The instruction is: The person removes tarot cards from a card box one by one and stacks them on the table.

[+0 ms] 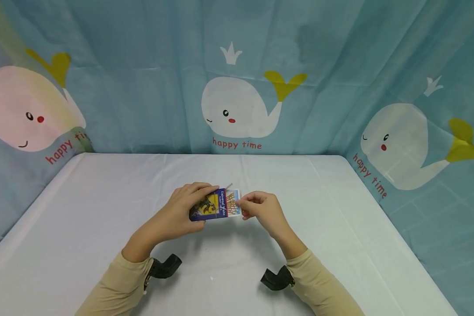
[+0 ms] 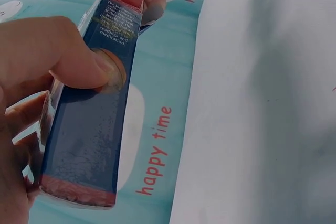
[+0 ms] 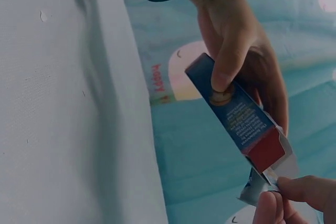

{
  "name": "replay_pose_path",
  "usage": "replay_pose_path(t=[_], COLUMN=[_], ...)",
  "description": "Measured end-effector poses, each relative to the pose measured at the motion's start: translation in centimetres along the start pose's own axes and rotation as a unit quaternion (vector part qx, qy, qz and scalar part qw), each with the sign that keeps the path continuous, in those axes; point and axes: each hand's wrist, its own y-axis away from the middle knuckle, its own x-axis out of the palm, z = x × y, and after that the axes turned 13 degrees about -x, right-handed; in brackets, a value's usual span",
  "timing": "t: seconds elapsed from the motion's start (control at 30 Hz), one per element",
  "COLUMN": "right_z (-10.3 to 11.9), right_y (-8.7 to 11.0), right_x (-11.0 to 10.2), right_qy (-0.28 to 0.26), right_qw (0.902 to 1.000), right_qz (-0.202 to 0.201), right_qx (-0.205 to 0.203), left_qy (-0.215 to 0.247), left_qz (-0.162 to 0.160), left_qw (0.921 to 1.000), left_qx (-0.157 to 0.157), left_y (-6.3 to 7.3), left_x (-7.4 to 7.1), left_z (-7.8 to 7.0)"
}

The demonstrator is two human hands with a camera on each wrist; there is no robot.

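My left hand (image 1: 180,210) grips a dark blue tarot card box (image 1: 207,207) above the table, thumb on the narrow printed side (image 2: 86,135) in the left wrist view. The box's open end faces right, with red side flaps visible in the right wrist view. Out of that end sticks a picture card (image 1: 232,203) showing several upright sticks. My right hand (image 1: 265,211) pinches at the card's outer edge between thumb and fingers. In the right wrist view, its fingertips (image 3: 294,187) are at the box mouth. How many cards are held is hidden.
A white-covered table (image 1: 332,245) lies under both hands. Behind and beside it hangs a blue curtain (image 1: 154,87) printed with whales. Black curved pieces (image 1: 166,266) stick out from both sleeve cuffs. A small white speck (image 1: 211,278) lies near the front.
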Motion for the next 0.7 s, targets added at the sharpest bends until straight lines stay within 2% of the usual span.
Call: replay_pose_path(t=[0.13,0.37,0.7], right_z=[0.04,0.08,0.48], right_y=[-0.02,-0.06,-0.18], right_x=[-0.07,-0.08,-0.41], right_qy=[-0.003,-0.011,-0.034], right_qw=[0.9998,0.9972,0.998], right_qz=[0.015,0.067,0.04], right_qx=[0.012,0.031,0.034], left_qy=[0.002,0.0,-0.002], left_qz=[0.0,-0.002,-0.003], left_qw=[1.0,1.0,0.9996], left_qx=[-0.003,-0.01,-0.027], left_y=[-0.02,-0.02,-0.01], left_x=[-0.23,-0.52,-1.02], left_z=[0.03,0.23,0.47])
